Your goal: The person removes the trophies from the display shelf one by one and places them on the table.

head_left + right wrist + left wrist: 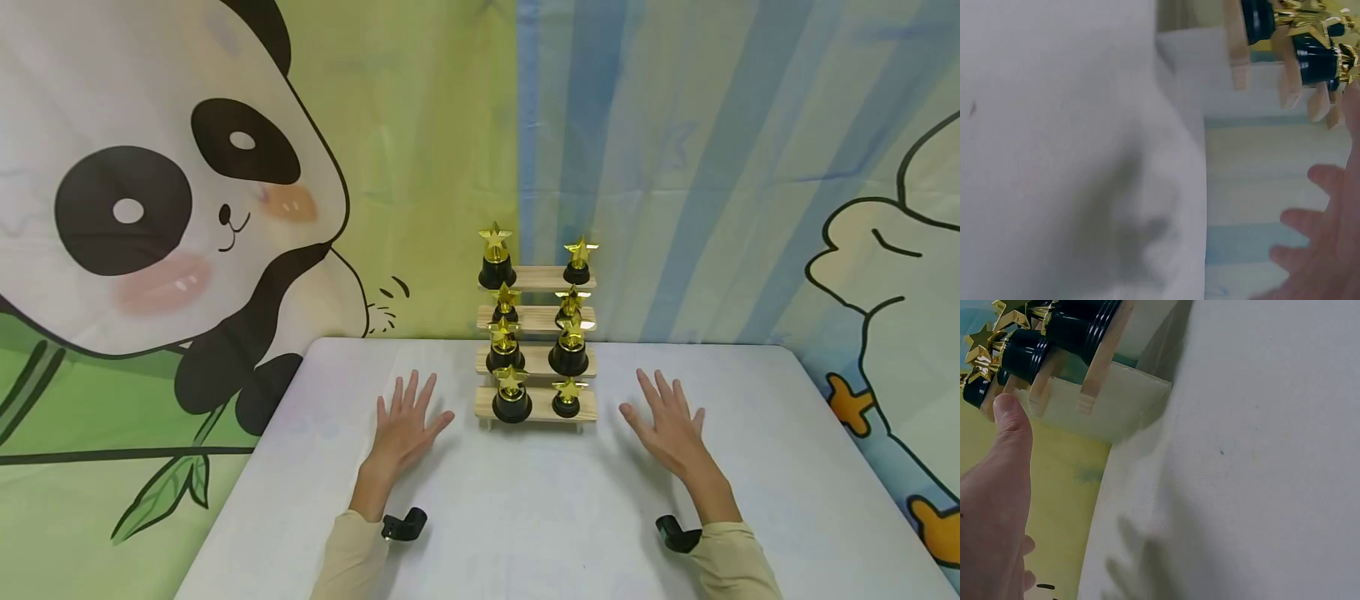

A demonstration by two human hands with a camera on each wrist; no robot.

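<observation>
A small wooden stepped rack (536, 405) stands at the middle back of a white table (555, 517). It carries several gold star trophies (512, 393) on black bases, two per step. My left hand (406, 423) lies flat on the table, fingers spread, just left of the rack. My right hand (670, 424) lies flat the same way to the rack's right. Neither hand touches the rack or holds anything. In the left wrist view the thumb (1011, 419) points toward the rack's slats (1100, 359). The right wrist view shows spread fingers (1316, 231) and the rack's slats (1236, 44).
Cartoon backdrops hang behind and beside the table: a panda (150, 208) at left, blue stripes (675, 150) at right. The table's rounded back corners lie close to the cloth. Beige sleeves (345, 558) and black wrist mounts (403, 523) sit near the front edge.
</observation>
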